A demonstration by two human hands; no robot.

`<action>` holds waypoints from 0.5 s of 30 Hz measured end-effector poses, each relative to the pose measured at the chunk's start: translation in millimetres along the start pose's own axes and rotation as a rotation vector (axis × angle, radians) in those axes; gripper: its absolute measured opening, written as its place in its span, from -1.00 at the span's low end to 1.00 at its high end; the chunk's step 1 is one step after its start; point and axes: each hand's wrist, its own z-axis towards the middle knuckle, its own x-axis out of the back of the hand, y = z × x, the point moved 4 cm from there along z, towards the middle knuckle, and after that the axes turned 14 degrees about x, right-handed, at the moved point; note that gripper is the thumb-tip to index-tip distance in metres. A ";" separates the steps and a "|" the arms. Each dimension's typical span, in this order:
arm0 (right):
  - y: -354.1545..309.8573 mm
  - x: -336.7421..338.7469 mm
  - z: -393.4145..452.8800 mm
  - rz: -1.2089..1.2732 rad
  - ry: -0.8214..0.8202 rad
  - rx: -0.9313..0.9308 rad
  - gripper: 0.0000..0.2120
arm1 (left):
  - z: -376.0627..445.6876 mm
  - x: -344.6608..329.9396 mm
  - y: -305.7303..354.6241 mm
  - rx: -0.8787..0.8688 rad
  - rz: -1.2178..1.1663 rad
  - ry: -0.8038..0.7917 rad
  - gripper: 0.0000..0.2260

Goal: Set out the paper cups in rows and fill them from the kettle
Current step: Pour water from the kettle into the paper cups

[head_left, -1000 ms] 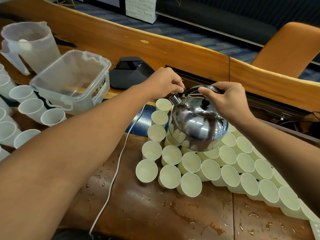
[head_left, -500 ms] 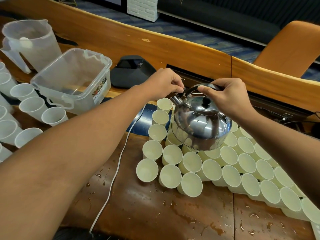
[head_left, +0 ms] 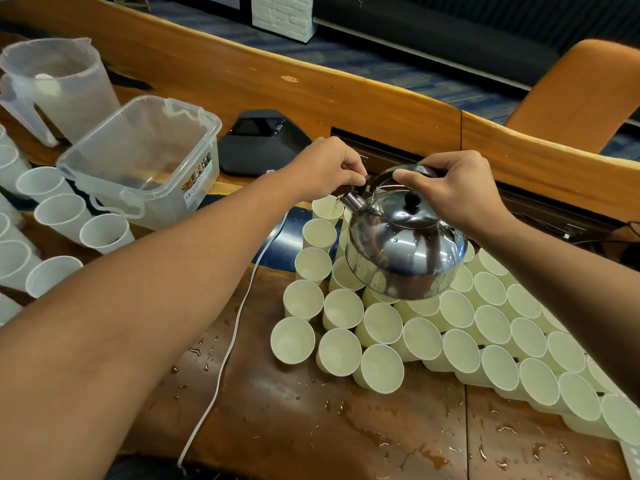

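Wet wooden table (head_left: 311, 427), droplets all over, white cable (head_left: 221, 358) running toward me. Paper cups (head_left: 415, 334) sit in tight rows across the right half; clear plastic cups (head_left: 62, 216), a clear bin (head_left: 145, 161) and a jug (head_left: 59, 84) are off to the left. My right hand (head_left: 457, 192) grips the handle of the steel kettle (head_left: 405, 247), which hangs tilted above the far cups. My left hand (head_left: 329, 168) pinches the black spout cap tab, holding it up. Spout (head_left: 351, 200) points at the farthest cup (head_left: 325, 209) in the left column; a thin stream seems to be falling into it. Step: filling, far end of the first column. Next call: level the kettle, shift to the neighbouring cup, keep the spout over its mouth so nothing spills.
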 end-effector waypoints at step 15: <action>-4.7 -0.5 2.7 -0.002 -0.019 0.000 -0.74 | -1.6 2.1 0.6 -0.007 -0.018 -0.004 -0.85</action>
